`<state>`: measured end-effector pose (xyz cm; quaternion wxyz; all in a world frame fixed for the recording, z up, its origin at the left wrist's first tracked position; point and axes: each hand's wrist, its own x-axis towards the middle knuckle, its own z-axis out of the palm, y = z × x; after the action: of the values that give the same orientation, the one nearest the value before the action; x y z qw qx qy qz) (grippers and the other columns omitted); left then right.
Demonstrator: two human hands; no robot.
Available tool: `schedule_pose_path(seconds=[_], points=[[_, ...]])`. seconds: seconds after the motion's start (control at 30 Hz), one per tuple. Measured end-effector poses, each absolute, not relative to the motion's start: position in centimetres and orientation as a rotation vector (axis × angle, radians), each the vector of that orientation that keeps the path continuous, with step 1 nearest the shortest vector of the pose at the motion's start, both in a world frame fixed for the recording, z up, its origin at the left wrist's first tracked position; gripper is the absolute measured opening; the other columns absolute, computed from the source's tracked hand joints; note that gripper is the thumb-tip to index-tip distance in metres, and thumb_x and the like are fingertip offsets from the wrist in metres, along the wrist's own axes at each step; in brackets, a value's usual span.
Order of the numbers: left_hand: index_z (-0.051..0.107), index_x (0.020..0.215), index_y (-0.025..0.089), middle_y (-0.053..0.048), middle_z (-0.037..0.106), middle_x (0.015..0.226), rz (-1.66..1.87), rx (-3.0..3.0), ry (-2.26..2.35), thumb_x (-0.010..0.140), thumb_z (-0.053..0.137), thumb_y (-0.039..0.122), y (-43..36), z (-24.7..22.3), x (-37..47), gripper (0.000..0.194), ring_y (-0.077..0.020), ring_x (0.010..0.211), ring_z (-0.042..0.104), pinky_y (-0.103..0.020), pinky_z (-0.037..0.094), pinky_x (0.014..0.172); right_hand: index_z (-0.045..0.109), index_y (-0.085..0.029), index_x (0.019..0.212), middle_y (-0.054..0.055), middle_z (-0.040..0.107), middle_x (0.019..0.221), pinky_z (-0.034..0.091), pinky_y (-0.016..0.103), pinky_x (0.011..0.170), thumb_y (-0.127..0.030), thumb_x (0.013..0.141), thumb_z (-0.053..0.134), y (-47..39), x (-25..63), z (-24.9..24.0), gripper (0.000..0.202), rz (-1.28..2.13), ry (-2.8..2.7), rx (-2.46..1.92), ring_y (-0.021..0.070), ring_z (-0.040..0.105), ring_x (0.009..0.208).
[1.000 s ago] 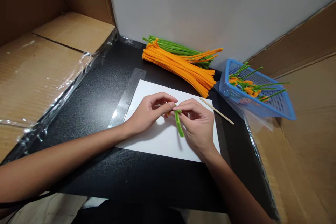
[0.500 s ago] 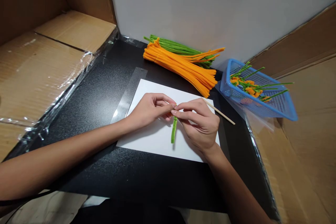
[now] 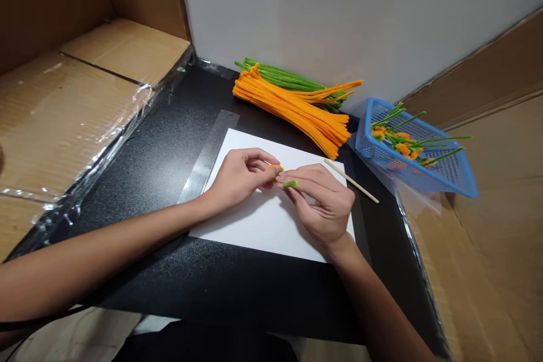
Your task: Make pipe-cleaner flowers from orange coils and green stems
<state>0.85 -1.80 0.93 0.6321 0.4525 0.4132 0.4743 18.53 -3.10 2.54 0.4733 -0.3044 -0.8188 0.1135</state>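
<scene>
Above the white sheet of paper [image 3: 254, 226] my two hands meet, fingertips touching. My left hand [image 3: 246, 175] pinches a small orange pipe cleaner piece [image 3: 272, 167], mostly hidden by the thumb and fingers. My right hand [image 3: 320, 195] is closed at the fingertips on a green pipe cleaner [image 3: 290, 184], whose end pokes out toward the right over the fingers. Where the green and orange parts join is covered by the fingertips. A thin wooden stick [image 3: 352, 181] lies just beyond my right hand, partly on the paper.
Behind the paper lie a bundle of orange pipe cleaners [image 3: 292, 110] and a bundle of green ones [image 3: 288, 76]. At the right, a blue basket [image 3: 441, 178] holds several orange flowers with green stems [image 3: 407, 150]. Cardboard panels [image 3: 85, 96] flank the black table [image 3: 203, 277].
The green pipe cleaner's end, which hung down toward me, now points right across my right fingers. A bit of orange has come into view at my left fingertips.
</scene>
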Motion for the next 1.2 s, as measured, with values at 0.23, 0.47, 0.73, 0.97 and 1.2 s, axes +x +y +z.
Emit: schedule_pose_path(seconds=[0.23, 0.47, 0.73, 0.97, 1.2], points=[[0.069, 0.095, 0.01, -0.004, 0.072, 0.073, 1.058, 1.097, 0.907, 0.085, 0.072, 0.026, -1.8, 0.7, 0.8, 0.019, -0.0109, 0.058, 0.066, -0.02, 0.056, 0.057, 0.076, -0.025, 0.09, 0.003, 0.077, 0.087, 0.057, 0.037, 0.074, -0.006, 0.088, 0.068, -4.0, 17.7, 2.3, 0.021, 0.39, -1.827, -0.923, 0.0197, 0.07, 0.081], [0.069, 0.109, 0.017, -0.006, 0.072, 0.105, 1.025, 1.315, 0.783, 0.089, 0.071, 0.035, -2.3, 1.2, 0.7, 0.027, -0.0136, 0.081, 0.069, -0.024, 0.06, 0.07, 0.077, -0.023, 0.088, 0.002, 0.076, 0.085, 0.055, 0.035, 0.073, -0.022, 0.089, 0.073, -3.9, 17.8, 2.0, 0.005, 0.542, -1.546, -1.133, 0.0191, 0.069, 0.077], [0.07, 0.098, 0.015, -0.005, 0.073, 0.095, 1.045, 1.3, 0.879, 0.082, 0.074, 0.024, -2.2, 1.2, 0.8, 0.019, -0.0123, 0.073, 0.068, -0.022, 0.056, 0.064, 0.078, -0.026, 0.088, 0.003, 0.078, 0.085, 0.057, 0.038, 0.073, -0.02, 0.087, 0.074, -4.1, 17.6, 2.0, 0.007, 0.508, -1.621, -1.085, 0.021, 0.071, 0.075], [0.069, 0.081, 0.013, -0.001, 0.072, 0.081, 1.077, 1.304, 0.932, 0.072, 0.075, 0.014, -2.2, 1.1, 1.0, 0.011, -0.0079, 0.065, 0.061, -0.018, 0.05, 0.061, 0.078, -0.024, 0.082, 0.002, 0.077, 0.081, 0.059, 0.035, 0.072, -0.023, 0.088, 0.073, -4.3, 17.4, 2.1, 0.007, 0.593, -1.573, -1.172, 0.0194, 0.071, 0.072], [0.069, 0.098, 0.014, -0.004, 0.074, 0.084, 1.081, 1.164, 0.868, 0.078, 0.079, 0.027, -1.7, 0.9, 0.7, 0.026, -0.0133, 0.073, 0.069, -0.025, 0.056, 0.069, 0.077, -0.022, 0.092, 0.004, 0.078, 0.093, 0.058, 0.034, 0.078, -0.024, 0.086, 0.074, -3.6, 17.5, 2.4, 0.006, 0.699, -1.526, -1.173, 0.0205, 0.072, 0.087]])
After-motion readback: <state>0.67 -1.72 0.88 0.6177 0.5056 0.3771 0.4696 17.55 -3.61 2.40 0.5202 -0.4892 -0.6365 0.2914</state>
